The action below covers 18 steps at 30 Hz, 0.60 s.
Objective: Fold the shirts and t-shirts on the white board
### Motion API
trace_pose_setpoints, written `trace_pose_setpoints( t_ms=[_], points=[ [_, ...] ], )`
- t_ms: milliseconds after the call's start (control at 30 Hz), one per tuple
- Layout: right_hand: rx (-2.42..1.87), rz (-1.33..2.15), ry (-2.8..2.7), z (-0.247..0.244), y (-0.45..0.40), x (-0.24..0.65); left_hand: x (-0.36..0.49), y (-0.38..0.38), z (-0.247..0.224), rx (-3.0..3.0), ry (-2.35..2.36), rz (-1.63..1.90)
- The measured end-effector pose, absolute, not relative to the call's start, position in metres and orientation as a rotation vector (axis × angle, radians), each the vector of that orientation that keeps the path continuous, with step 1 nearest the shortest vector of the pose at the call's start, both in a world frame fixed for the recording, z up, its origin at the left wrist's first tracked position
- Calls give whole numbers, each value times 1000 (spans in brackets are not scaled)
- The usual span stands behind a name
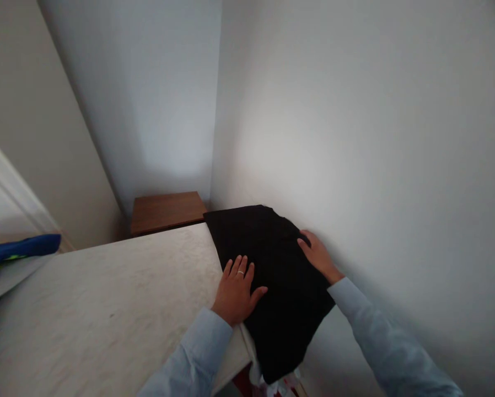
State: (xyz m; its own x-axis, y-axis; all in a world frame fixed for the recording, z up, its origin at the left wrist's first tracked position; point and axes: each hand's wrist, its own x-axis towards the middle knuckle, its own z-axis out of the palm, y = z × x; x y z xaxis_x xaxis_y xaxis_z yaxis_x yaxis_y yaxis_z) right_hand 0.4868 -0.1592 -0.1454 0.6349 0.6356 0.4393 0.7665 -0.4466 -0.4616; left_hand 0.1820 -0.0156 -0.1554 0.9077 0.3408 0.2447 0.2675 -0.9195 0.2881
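A black cloth (278, 281), perhaps a garment, lies over the right end of a pale, mottled covered tabletop (119, 298). Its near corner hangs down past the edge. My left hand (237, 289) rests flat at the cloth's left border, fingers spread and a ring on one of them. At the cloth's right border, close to the wall, my right hand (318, 255) has its thumb on top and its other fingers partly hidden along the edge, holding it there.
A white wall (367, 138) runs right beside the cloth. Beyond the tabletop stands low brown wooden furniture (167, 211) in the corner. Blue fabric (22, 246) lies at the left edge. Below the near corner, red and white items (278, 386) show partly.
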Motion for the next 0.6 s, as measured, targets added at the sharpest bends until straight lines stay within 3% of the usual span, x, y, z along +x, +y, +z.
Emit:
trace_pose_setpoints(
  t_ms=[100,300,600],
  points=[
    [-2265,-315,-806,-164,-217,463,184,-14,-153,2834,462,443],
    [-2235,-82,-415,-196,-275,418,188,-1,-151,2806,467,531],
    [-1983,-242,-339,-153,-304,424,188,20,-161,2724,353,590]
  ],
)
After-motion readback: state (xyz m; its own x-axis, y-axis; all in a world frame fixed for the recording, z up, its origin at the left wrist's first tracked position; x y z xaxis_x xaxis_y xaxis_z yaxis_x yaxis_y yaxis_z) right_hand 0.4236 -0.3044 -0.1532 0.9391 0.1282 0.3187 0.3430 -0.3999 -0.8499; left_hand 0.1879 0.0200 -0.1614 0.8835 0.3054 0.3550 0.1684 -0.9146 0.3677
